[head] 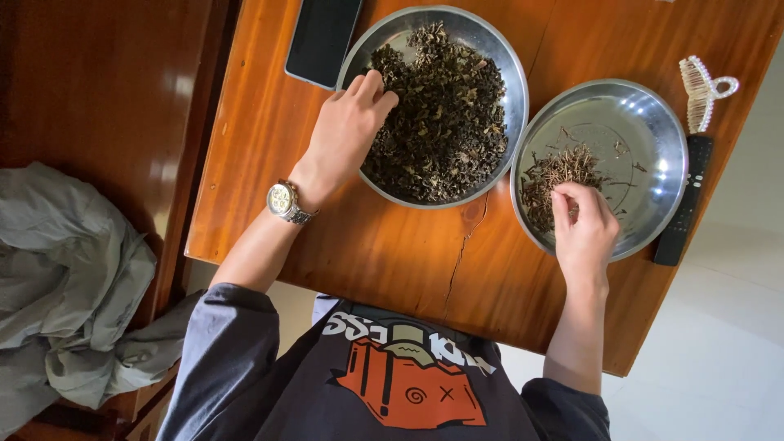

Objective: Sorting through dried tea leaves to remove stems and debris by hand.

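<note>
Left hand [347, 131]: fingers curled narrow, tips dug into the dried leaves [441, 114] heaped in the big bowl [498, 49].
Right hand [584, 224]: fingers pinched on thin stems [555, 171] just beyond them, in the second bowl [645, 122].
Handling: likely light, brittle, crumbly; best pinched gently in small tufts.
Desk [392, 245]: phone [322, 37] beyond the left fingers.

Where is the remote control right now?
In the head view, the black remote control lies at the table's right edge, beside the right-hand metal bowl, below a hair clip.
</note>
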